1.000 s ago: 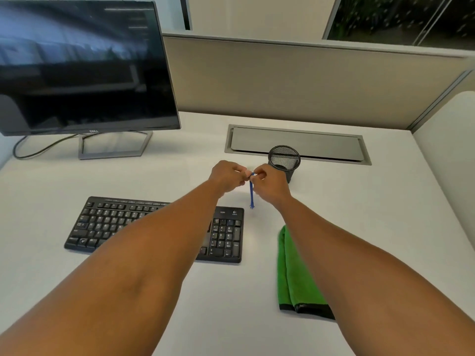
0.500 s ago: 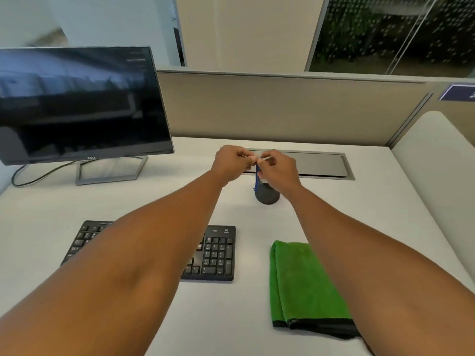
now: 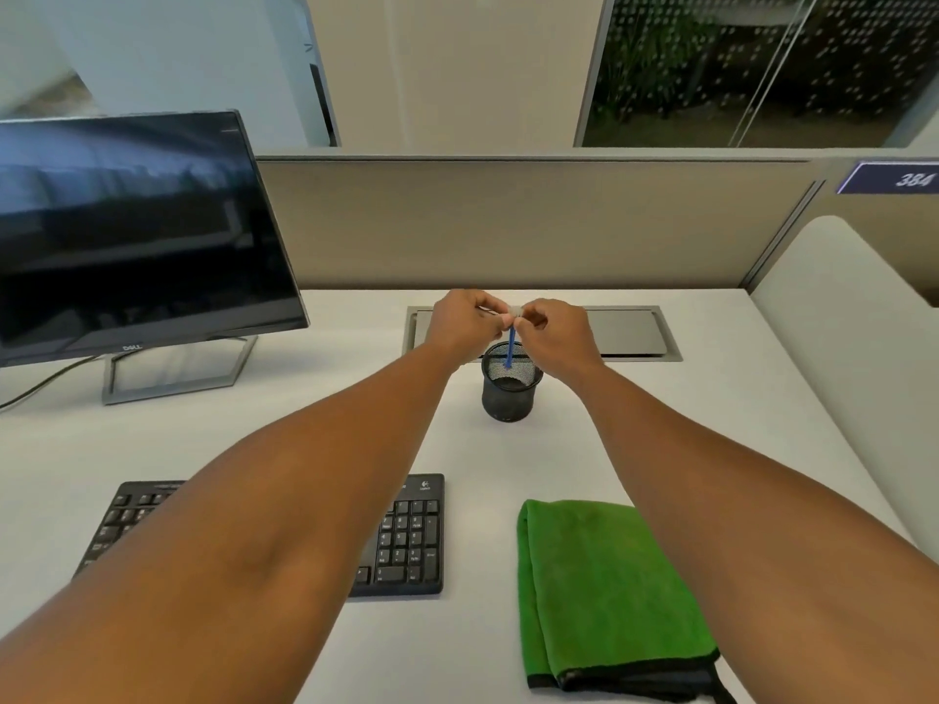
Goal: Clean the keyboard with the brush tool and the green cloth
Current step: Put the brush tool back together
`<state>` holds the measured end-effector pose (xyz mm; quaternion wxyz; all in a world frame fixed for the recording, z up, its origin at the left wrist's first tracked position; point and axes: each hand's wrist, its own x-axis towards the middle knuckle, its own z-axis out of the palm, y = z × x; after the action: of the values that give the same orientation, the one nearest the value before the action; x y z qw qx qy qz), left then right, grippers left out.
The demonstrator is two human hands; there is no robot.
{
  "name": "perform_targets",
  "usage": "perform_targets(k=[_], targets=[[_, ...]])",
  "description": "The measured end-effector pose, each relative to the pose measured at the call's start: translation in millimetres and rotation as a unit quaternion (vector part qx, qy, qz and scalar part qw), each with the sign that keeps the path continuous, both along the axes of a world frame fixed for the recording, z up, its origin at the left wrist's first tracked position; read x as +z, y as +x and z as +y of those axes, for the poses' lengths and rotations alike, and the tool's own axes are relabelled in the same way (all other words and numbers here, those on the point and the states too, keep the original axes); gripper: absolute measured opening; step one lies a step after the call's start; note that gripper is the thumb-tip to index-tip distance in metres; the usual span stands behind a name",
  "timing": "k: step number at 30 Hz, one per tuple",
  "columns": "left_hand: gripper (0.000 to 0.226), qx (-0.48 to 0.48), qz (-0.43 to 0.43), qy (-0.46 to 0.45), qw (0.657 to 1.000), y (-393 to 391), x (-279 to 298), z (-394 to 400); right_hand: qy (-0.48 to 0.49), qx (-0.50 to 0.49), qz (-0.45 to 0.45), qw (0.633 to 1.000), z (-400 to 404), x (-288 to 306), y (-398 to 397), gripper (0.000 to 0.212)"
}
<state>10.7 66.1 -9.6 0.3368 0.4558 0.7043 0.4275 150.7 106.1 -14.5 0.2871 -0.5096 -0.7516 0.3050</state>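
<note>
My left hand (image 3: 463,320) and my right hand (image 3: 556,327) meet above a black mesh cup (image 3: 509,393), both pinching the pale top of a thin brush tool (image 3: 509,350). Its blue stem hangs down with the tip inside the cup's mouth. The black keyboard (image 3: 406,536) lies near the front left, mostly hidden under my left forearm. A folded green cloth (image 3: 604,591) with a dark edge lies to the keyboard's right, partly under my right forearm.
A dark monitor (image 3: 137,231) on a metal stand fills the back left, with its cable trailing left. A grey cable hatch (image 3: 630,332) is set in the white desk (image 3: 508,459) behind the cup. A beige partition closes the back and right.
Both hands have stayed together, pinching the brush tool, above the mesh cup. The blue stem now hangs into the cup's mouth. The camera has tilted up, so the desk items sit lower.
</note>
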Motion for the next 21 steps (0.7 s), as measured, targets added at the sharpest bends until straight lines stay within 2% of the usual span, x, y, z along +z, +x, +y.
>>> perform_targets(k=[5,8,14,21], targets=[[0.01,-0.008,0.019,-0.04,0.999,4,-24,1,-0.008,-0.001,-0.084,0.996,9,-19,4,0.02],[0.006,-0.017,0.072,-0.048,0.996,5,-33,1,-0.009,0.004,-0.124,0.992,10,-29,4,0.021],[0.018,-0.043,0.188,-0.083,0.978,0,-54,6,-0.035,0.0,-0.179,0.983,13,-48,2,0.022],[0.02,-0.023,0.195,-0.076,0.978,2,-66,17,-0.029,0.003,-0.198,0.98,21,-56,2,0.026]])
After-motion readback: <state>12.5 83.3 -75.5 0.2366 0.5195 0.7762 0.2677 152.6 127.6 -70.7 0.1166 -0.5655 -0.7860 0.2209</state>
